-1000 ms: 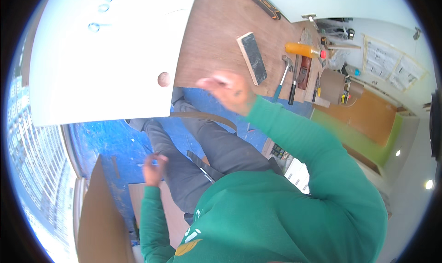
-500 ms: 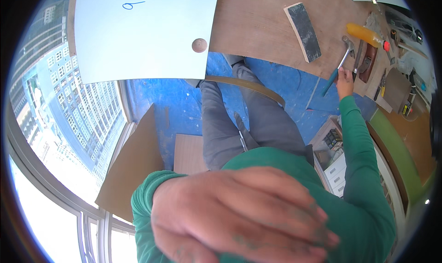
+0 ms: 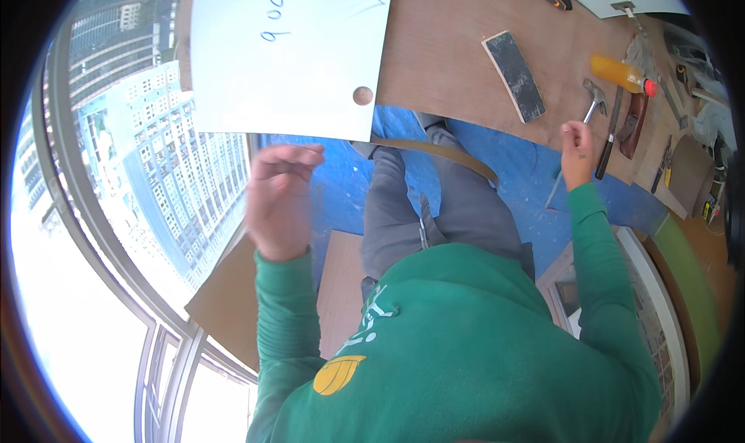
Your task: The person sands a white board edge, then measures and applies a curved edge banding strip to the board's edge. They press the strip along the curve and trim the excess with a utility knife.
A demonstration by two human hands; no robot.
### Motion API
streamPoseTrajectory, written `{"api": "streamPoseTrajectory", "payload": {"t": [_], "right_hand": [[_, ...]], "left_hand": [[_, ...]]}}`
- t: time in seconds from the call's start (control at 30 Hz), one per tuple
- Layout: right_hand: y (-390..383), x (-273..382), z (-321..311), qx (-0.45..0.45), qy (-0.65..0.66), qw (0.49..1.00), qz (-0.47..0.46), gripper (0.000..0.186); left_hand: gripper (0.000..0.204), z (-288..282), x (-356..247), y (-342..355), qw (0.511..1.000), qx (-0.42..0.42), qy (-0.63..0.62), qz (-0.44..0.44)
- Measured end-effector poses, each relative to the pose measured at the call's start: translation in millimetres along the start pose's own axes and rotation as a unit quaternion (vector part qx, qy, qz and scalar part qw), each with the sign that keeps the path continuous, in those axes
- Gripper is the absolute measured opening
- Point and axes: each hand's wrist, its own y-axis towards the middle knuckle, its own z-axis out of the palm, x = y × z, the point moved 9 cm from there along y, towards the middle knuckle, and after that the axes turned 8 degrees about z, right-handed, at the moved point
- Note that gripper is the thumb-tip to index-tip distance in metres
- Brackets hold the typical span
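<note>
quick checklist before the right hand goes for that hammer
1. Right hand free of tools: cannot tell, fingers curled.
2. Hammer within reach of it: ok, just beyond the fingers.
3. Hammer lies apart from the dark hand tool beside it: ok.
4. Left hand holds nothing: ok, raised with open grip.
5. White panel lies flat on the wooden board: ok.

Board (image 3: 466, 55) spans the top. Sheet (image 3: 287, 55) lies on its left part, sanding block (image 3: 514, 75) right of the sheet, hammer (image 3: 594, 102) and bottle (image 3: 618, 74) further right. Right hand (image 3: 578, 144) just below the hammer; left hand (image 3: 281, 199) below the sheet.
</note>
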Motion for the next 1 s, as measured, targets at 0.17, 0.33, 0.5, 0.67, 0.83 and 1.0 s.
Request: {"api": "streamPoseTrajectory", "payload": {"t": [0.17,0.33,0.5,0.67,0.83,1.0], "right_hand": [[-48.8,81.4,91.4,0.264,0.136,0.955,0.021,0.022],[-73.2,197.7,181.4,0.403,0.148,0.902,0.046,0.027],[1.0,259.0,272.3,0.213,0.112,0.97,0.014,0.045],[22.5,314.4,270.6,0.081,0.119,0.988,0.052,0.064],[13.0,319.7,280.4,-0.013,0.001,0.991,0.136,0.069],[-2.0,330.4,278.3,-0.002,0.156,0.958,0.24,0.063]], "left_hand": [[0.022,-91.2,61.0,-66.7,0.964,-0.196,0.108,-0.141],[0.025,-139.3,18.1,-52.0,0.94,-0.166,0.273,-0.124],[0.029,-216.0,-54.5,69.6,0.907,-0.109,0.403,0.049],[0.05,-247.8,-84.9,221.0,0.815,-0.075,0.56,0.126],[0.073,-242.2,-45.7,303.5,0.738,-0.065,0.666,0.086],[0.077,-250.4,-36.2,320.9,0.787,-0.104,0.607,0.041]]}}
